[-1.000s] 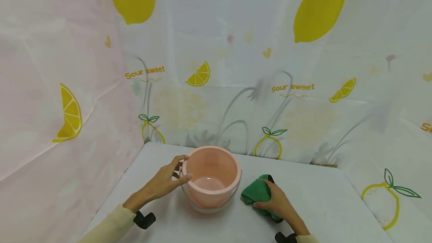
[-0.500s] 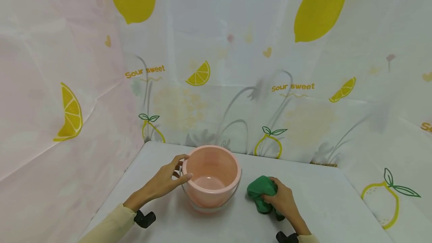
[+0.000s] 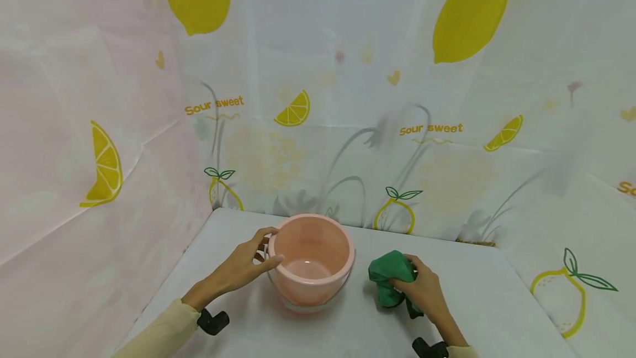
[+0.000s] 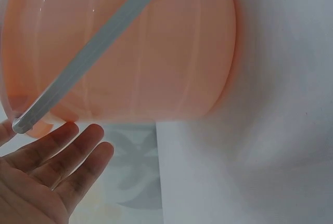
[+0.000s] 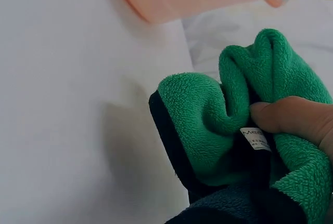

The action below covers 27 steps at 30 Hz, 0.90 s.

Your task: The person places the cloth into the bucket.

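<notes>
A pink bucket (image 3: 309,286) with a grey handle (image 4: 93,52) stands upright on the white table. At its left side is my left hand (image 3: 244,265), with thumb and forefinger touching the rim. The other fingers (image 4: 78,156) lie loosely extended by the bucket's outer wall in the left wrist view. My right hand (image 3: 426,290) grips a bunched green towel (image 3: 391,274) to the right of the bucket. In the right wrist view the thumb (image 5: 291,115) presses into the towel's folds beside a white label (image 5: 255,138). Dark edging and a dark underside show on the towel.
The white table (image 3: 477,297) meets a lemon-print backdrop (image 3: 323,98) behind and at the sides. The bucket is near the table's back edge. A black wrist mount (image 3: 212,322) is on the left wrist, another (image 3: 429,348) on the right.
My right hand has gathered the towel into a tighter bunch and raised it a little, shifting slightly right. My left hand and the bucket have stayed in place.
</notes>
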### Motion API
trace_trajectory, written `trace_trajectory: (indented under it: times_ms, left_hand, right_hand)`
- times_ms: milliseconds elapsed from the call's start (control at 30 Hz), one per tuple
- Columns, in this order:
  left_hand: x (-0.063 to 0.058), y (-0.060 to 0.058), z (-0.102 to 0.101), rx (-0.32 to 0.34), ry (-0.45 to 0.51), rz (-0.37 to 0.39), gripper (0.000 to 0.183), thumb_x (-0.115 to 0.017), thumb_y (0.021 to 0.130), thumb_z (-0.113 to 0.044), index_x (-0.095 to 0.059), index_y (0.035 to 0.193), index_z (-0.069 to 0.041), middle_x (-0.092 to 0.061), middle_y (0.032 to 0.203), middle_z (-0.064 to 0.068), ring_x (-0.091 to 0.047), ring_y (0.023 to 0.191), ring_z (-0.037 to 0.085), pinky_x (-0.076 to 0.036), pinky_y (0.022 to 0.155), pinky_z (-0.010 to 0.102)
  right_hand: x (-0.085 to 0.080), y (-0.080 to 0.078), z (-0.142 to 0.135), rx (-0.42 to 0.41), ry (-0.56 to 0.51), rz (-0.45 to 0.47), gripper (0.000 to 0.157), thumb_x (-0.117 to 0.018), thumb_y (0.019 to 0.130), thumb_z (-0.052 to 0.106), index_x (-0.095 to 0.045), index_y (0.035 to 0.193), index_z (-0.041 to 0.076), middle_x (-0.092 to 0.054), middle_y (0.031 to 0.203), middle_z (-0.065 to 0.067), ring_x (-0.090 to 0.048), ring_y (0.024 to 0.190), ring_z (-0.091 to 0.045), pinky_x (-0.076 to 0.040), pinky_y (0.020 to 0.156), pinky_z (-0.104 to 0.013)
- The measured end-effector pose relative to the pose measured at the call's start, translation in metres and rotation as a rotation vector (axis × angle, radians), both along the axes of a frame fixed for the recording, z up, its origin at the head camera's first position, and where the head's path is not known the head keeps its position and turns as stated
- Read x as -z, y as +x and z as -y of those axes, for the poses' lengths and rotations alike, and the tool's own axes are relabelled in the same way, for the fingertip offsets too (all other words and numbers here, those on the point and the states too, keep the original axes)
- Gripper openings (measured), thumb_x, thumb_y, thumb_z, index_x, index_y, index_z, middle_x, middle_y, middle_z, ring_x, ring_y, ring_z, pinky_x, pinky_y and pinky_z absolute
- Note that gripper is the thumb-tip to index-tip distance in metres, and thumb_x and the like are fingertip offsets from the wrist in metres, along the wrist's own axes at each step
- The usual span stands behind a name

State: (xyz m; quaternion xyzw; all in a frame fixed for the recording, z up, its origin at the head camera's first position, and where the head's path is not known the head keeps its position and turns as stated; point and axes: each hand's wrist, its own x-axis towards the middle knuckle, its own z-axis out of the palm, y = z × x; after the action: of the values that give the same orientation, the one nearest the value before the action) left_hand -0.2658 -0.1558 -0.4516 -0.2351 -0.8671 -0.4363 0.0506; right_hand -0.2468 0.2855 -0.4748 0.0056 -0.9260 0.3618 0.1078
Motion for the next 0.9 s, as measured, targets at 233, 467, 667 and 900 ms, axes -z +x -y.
trace_trajectory:
  times_ms: [233,467,667,900]
  left_hand:
    - [0.001,-0.001,0.002,0.019,0.009,-0.005,0.061,-0.066,0.099,-0.047,-0.041,0.150,-0.025,-0.066,0.126,0.006,-0.064,0.098,0.013,-0.057,0.087,0.043]
    - [0.002,-0.002,0.003,0.033,0.004,-0.009,0.061,-0.065,0.100,-0.047,-0.040,0.150,-0.025,-0.065,0.126,0.007,-0.063,0.099,0.014,-0.057,0.087,0.046]
    - [0.003,-0.002,0.003,0.031,0.007,-0.016,0.061,-0.066,0.100,-0.046,-0.041,0.150,-0.023,-0.066,0.124,0.007,-0.063,0.099,0.014,-0.057,0.086,0.041]
    - [0.001,-0.001,0.002,0.039,0.037,0.017,0.062,-0.067,0.099,-0.046,-0.040,0.151,-0.023,-0.064,0.134,0.013,-0.067,0.112,0.021,-0.056,0.095,0.043]
  right_hand:
    - [-0.012,0.001,0.001,0.000,-0.016,-0.032,0.074,-0.089,0.081,0.030,-0.057,0.141,0.003,-0.068,0.122,-0.021,-0.066,0.108,-0.037,-0.057,0.084,-0.054]
    - [-0.026,0.002,0.008,-0.015,-0.044,-0.060,0.073,-0.090,0.081,0.030,-0.056,0.142,0.006,-0.068,0.121,-0.018,-0.066,0.107,-0.036,-0.056,0.083,-0.053]
    - [-0.038,0.004,0.012,-0.028,-0.063,-0.073,0.073,-0.090,0.082,0.029,-0.056,0.143,0.007,-0.068,0.121,-0.017,-0.065,0.107,-0.034,-0.056,0.083,-0.052]
    - [-0.054,0.006,0.016,-0.056,-0.079,-0.096,0.072,-0.089,0.083,0.030,-0.056,0.143,0.007,-0.068,0.123,-0.016,-0.064,0.108,-0.033,-0.056,0.083,-0.050]
